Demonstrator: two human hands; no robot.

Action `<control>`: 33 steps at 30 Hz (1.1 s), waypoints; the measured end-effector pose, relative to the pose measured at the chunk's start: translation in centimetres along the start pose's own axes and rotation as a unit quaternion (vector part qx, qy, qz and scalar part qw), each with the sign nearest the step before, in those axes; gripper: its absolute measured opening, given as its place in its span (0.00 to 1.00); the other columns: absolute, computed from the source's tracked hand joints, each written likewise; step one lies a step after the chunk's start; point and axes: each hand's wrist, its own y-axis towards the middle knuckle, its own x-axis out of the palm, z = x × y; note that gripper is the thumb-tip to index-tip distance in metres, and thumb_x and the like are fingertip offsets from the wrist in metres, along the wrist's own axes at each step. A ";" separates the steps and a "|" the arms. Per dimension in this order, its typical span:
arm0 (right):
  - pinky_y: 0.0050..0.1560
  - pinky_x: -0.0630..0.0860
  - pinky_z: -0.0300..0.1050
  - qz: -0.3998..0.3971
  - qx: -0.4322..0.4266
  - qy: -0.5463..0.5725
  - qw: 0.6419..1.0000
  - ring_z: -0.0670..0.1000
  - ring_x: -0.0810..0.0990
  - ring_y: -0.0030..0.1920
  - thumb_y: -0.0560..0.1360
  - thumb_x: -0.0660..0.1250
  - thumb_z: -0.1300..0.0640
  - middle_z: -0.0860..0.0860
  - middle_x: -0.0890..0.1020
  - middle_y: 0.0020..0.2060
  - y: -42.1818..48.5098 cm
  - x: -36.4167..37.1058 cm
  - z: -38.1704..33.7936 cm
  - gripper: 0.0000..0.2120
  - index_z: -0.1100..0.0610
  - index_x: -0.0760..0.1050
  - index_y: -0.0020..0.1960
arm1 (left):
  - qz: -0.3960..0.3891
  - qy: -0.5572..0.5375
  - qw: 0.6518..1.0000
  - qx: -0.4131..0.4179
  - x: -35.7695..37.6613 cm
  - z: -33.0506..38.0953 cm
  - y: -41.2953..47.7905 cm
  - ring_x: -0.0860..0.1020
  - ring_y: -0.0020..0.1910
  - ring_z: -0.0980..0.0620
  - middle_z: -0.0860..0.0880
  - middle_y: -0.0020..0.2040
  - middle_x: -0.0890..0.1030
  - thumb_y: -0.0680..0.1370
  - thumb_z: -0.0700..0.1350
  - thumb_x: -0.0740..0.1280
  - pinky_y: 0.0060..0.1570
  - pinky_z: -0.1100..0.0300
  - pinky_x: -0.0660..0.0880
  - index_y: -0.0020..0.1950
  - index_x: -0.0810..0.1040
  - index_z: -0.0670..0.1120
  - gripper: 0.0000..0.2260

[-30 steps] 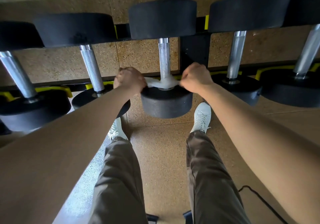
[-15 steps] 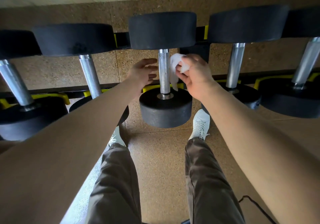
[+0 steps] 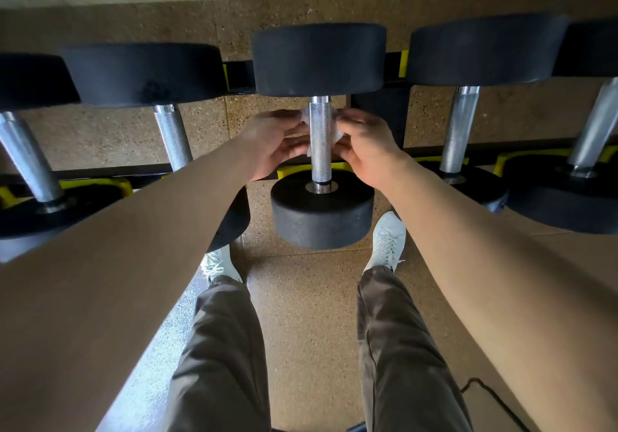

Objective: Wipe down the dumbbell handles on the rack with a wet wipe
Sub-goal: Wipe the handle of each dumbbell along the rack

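The middle dumbbell has a knurled steel handle (image 3: 320,140) between two black round heads and lies on the black-and-yellow rack (image 3: 291,171). A white wet wipe (image 3: 337,133) passes behind the handle's upper part, showing on both sides of it. My left hand (image 3: 272,144) pinches the wipe's left end just left of the handle. My right hand (image 3: 363,145) pinches the right end on the other side. Most of the wipe is hidden behind the handle and my fingers.
More dumbbells lie on the rack: a steel handle (image 3: 172,137) to the left and another handle (image 3: 458,129) to the right, with others at both edges. Below are my legs, white shoes (image 3: 388,241) and a speckled floor. A black cable (image 3: 495,398) lies at lower right.
A second ago both hands held the wipe at the handle's near end. The right hand then lifted it alone; now both hands hold it again behind the handle's upper part.
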 end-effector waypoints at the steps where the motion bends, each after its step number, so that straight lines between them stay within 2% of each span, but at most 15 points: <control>1: 0.50 0.83 0.56 0.001 0.013 -0.020 1.000 0.58 0.84 0.49 0.79 0.62 0.66 0.59 0.83 0.45 0.1 0.1 0.2 0.08 0.63 0.78 0.55 | 0.004 -0.005 1.000 0.003 0.1 0.0 0.0 0.85 0.47 0.48 0.46 0.46 0.86 0.83 0.41 0.63 0.40 0.58 0.80 0.56 0.80 0.42 0.07; 3: 0.50 0.83 0.58 -0.020 0.051 -0.062 0.997 0.58 0.85 0.49 0.80 0.60 0.64 0.56 0.83 0.42 0.3 0.4 0.4 0.09 0.62 0.77 0.58 | 0.028 -0.001 1.000 0.009 0.5 0.1 0.0 0.83 0.39 0.50 0.46 0.42 0.85 0.84 0.40 0.60 0.35 0.59 0.79 0.54 0.80 0.41 0.09; 6: 0.51 0.83 0.59 -0.040 0.073 -0.116 0.990 0.59 0.84 0.51 0.81 0.59 0.64 0.59 0.83 0.49 0.3 0.3 -0.1 0.10 0.61 0.75 0.59 | 0.073 -0.001 0.997 0.015 0.8 0.1 0.3 0.79 0.34 0.51 0.46 0.40 0.82 0.84 0.39 0.59 0.31 0.60 0.76 0.55 0.79 0.41 0.09; 8: 0.49 0.84 0.56 -0.025 0.043 -0.122 0.991 0.59 0.84 0.49 0.79 0.62 0.69 0.61 0.82 0.48 0.4 -0.2 -0.4 0.07 0.64 0.76 0.54 | 0.077 -0.024 0.997 0.009 0.7 0.4 0.3 0.76 0.33 0.52 0.46 0.39 0.81 0.84 0.39 0.60 0.32 0.60 0.76 0.52 0.79 0.42 0.09; 10: 0.47 0.84 0.50 -0.001 0.004 -0.101 0.995 0.57 0.85 0.45 0.76 0.65 0.73 0.60 0.83 0.43 0.6 -0.6 -0.8 0.06 0.64 0.77 0.46 | 0.047 -0.059 0.997 -0.002 0.4 0.7 0.0 0.76 0.36 0.51 0.45 0.41 0.81 0.83 0.39 0.62 0.35 0.59 0.76 0.51 0.80 0.42 0.07; 12: 0.47 0.84 0.48 0.013 -0.024 -0.031 0.999 0.55 0.85 0.43 0.74 0.67 0.74 0.58 0.84 0.41 0.6 -0.7 -1.3 0.07 0.63 0.78 0.44 | 0.008 -0.079 0.997 -0.001 0.2 1.3 -0.5 0.77 0.38 0.51 0.45 0.41 0.81 0.80 0.38 0.66 0.39 0.59 0.76 0.49 0.79 0.42 0.03; 14: 0.49 0.83 0.46 0.024 -0.018 0.088 0.996 0.54 0.85 0.45 0.74 0.67 0.75 0.58 0.84 0.44 0.7 -0.5 -1.7 0.08 0.64 0.77 0.45 | -0.007 -0.084 0.996 0.011 0.2 1.7 -0.9 0.78 0.41 0.51 0.44 0.43 0.81 0.77 0.34 0.69 0.45 0.60 0.78 0.49 0.79 0.40 0.03; 16: 0.49 0.83 0.43 0.033 0.009 0.216 0.976 0.54 0.84 0.49 0.73 0.68 0.75 0.59 0.83 0.48 0.9 -0.3 -2.1 0.07 0.65 0.78 0.47 | 0.000 -0.092 0.995 0.026 0.5 1.7 -1.1 0.81 0.42 0.51 0.44 0.46 0.83 0.76 0.32 0.70 0.46 0.61 0.80 0.54 0.78 0.38 0.08; 18: 0.47 0.83 0.41 0.032 0.040 0.299 0.953 0.54 0.83 0.51 0.74 0.68 0.74 0.60 0.83 0.50 0.7 -0.1 -2.7 0.07 0.66 0.78 0.49 | 0.023 -0.097 0.994 0.034 1.0 1.3 -1.2 0.83 0.43 0.52 0.46 0.46 0.85 0.77 0.33 0.70 0.44 0.61 0.81 0.53 0.80 0.41 0.07; 22: 0.48 0.82 0.41 0.025 0.084 0.399 0.913 0.53 0.82 0.44 0.75 0.67 0.73 0.59 0.82 0.41 -0.3 0.0 -3.1 0.04 0.67 0.77 0.45 | 0.055 -0.071 0.996 0.029 1.6 0.8 -0.9 0.84 0.51 0.52 0.48 0.49 0.86 0.79 0.37 0.69 0.44 0.61 0.80 0.50 0.81 0.46 0.04; 24: 0.47 0.83 0.41 0.022 0.073 0.359 0.930 0.54 0.83 0.47 0.74 0.68 0.73 0.59 0.83 0.44 -0.3 0.1 -2.6 0.06 0.65 0.77 0.48 | 0.070 -0.072 0.995 0.026 1.3 1.0 -0.8 0.84 0.46 0.52 0.47 0.47 0.86 0.79 0.38 0.69 0.42 0.62 0.81 0.51 0.80 0.44 0.02; 26: 0.47 0.83 0.41 0.046 0.045 0.267 0.962 0.56 0.84 0.53 0.72 0.69 0.74 0.58 0.83 0.49 0.3 0.7 -1.9 0.10 0.62 0.77 0.48 | 0.074 -0.131 0.988 0.016 0.5 1.0 -1.0 0.83 0.40 0.52 0.47 0.44 0.85 0.80 0.39 0.69 0.38 0.62 0.80 0.52 0.80 0.42 0.03; 29: 0.43 0.82 0.42 0.073 0.021 0.201 0.977 0.56 0.82 0.52 0.73 0.67 0.76 0.58 0.82 0.47 0.7 1.6 -1.7 0.12 0.61 0.76 0.45 | 0.057 -0.188 0.980 0.018 -0.4 0.4 -1.5 0.81 0.41 0.50 0.44 0.43 0.84 0.80 0.39 0.66 0.40 0.60 0.79 0.54 0.79 0.40 0.05; 31: 0.43 0.82 0.42 0.069 0.028 0.183 0.980 0.55 0.81 0.50 0.73 0.67 0.76 0.59 0.81 0.49 0.6 1.3 -1.8 0.11 0.61 0.76 0.45 | 0.058 -0.155 0.986 0.026 0.0 -0.1 -1.8 0.82 0.43 0.50 0.44 0.46 0.85 0.80 0.39 0.67 0.41 0.61 0.79 0.52 0.79 0.41 0.03; 33: 0.40 0.81 0.39 0.072 0.043 0.177 0.981 0.54 0.81 0.48 0.72 0.69 0.73 0.59 0.81 0.50 0.3 -0.1 -1.9 0.08 0.61 0.78 0.45 | 0.085 -0.090 0.992 0.029 0.8 -0.5 -1.4 0.83 0.43 0.52 0.45 0.48 0.85 0.80 0.38 0.69 0.39 0.63 0.79 0.53 0.80 0.43 0.03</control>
